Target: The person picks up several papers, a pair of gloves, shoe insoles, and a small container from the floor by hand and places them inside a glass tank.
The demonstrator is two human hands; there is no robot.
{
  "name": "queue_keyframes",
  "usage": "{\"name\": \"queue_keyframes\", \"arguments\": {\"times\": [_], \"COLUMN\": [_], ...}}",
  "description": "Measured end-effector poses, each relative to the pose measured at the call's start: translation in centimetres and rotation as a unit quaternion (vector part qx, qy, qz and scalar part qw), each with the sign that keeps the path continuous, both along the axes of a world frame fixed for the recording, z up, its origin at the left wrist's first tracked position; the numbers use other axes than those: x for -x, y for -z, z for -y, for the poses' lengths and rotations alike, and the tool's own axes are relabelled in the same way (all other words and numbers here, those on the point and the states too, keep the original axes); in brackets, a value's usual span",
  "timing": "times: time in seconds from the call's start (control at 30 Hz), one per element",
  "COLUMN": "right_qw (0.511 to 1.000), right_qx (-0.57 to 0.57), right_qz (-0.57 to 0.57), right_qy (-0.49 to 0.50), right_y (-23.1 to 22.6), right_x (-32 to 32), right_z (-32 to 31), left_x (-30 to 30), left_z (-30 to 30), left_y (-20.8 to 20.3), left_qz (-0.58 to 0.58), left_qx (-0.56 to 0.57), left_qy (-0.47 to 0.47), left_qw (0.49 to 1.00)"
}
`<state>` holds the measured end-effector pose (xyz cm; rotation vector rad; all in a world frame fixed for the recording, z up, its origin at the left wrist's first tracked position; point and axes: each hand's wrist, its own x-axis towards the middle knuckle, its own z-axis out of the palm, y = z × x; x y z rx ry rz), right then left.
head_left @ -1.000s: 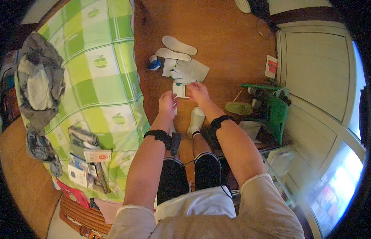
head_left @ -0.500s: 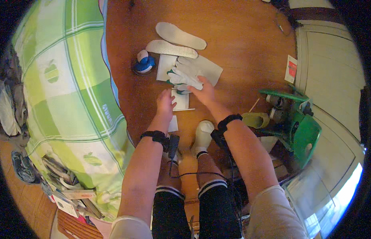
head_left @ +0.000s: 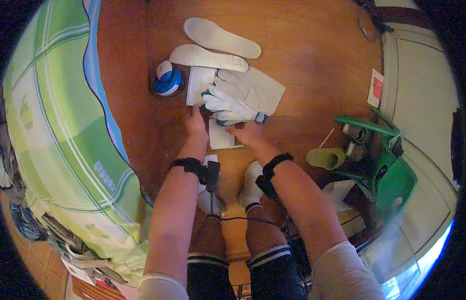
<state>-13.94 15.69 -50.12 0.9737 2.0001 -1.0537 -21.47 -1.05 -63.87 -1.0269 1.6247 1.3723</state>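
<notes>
A pair of white work gloves with green and blue edging [head_left: 230, 106] lies on the floor ahead of me, partly on a grey-white cloth-like sheet [head_left: 268, 92]. My left hand [head_left: 195, 122] is at the gloves' lower left, beside a white flat piece [head_left: 199, 86]; its fingers look loosely apart and slightly blurred, with nothing seen in them. Just below the gloves is my right hand [head_left: 249, 134], thumb and fingers apart, over the edge of a white card or thin box [head_left: 220, 136]. Whether its fingertips touch the gloves I cannot tell.
Two white insoles [head_left: 223, 39] lie beyond the gloves. A blue and white round object [head_left: 168, 80] stands to their left. At right are a green plastic stool [head_left: 395, 185] on its side and an olive clog-like shoe [head_left: 325, 157]. A green checked bedspread [head_left: 58, 125] borders the left.
My right hand has drawn back from the top of the gloves to their lower edge. The left hand has moved forward and left, closer to the white flat piece. The view has shifted.
</notes>
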Motion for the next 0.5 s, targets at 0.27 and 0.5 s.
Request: {"name": "queue_keyframes", "arguments": {"times": [0.27,0.5], "right_qw": [0.977,0.934], "right_qx": [0.031,0.184], "right_qz": [-0.163,-0.123], "right_qy": [0.134,0.28], "right_y": [8.8,6.7], "right_x": [-4.3,-0.8], "right_z": [0.6,3.3], "left_x": [1.8,3.2], "left_z": [-5.9,-5.4], "left_y": [-5.0,-5.3], "left_qz": [-0.104,-0.137], "left_qx": [0.006,0.104], "left_qy": [-0.009,0.095], "left_qw": [0.995,0.981]}}
